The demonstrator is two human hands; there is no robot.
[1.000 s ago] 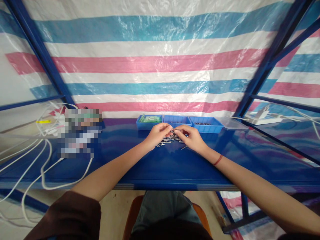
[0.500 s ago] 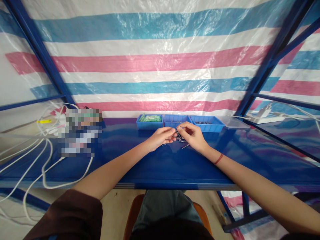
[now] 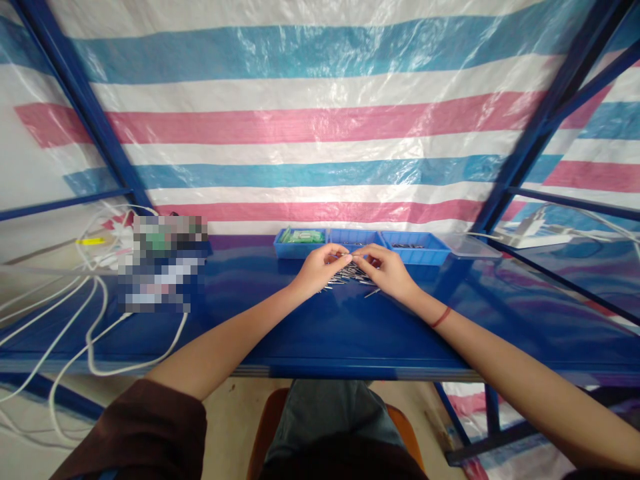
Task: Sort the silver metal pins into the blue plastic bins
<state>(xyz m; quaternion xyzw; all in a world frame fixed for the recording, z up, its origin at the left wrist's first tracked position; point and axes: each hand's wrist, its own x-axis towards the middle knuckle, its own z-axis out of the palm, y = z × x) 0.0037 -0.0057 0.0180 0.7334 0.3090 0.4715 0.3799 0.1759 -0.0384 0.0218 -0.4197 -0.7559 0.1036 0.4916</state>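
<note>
My left hand and my right hand meet fingertip to fingertip over a small heap of thin metal pins on the blue table. Both hands are pinched closed, and they seem to hold one small pin between them at about the middle; it is too small to see clearly. A red band circles my right wrist. Just behind the hands stands a row of three blue trays: one with green parts, a middle one and one with dark metal pieces.
A clear plastic lid or tray lies right of the blue trays. White cables loop over the table's left end beside a blurred-out box. A striped tarpaulin hangs behind, and blue frame bars rise on both sides.
The hands dipped toward the pin heap half a second ago, then rose a little and came together again, fingertips touching above the pins.
</note>
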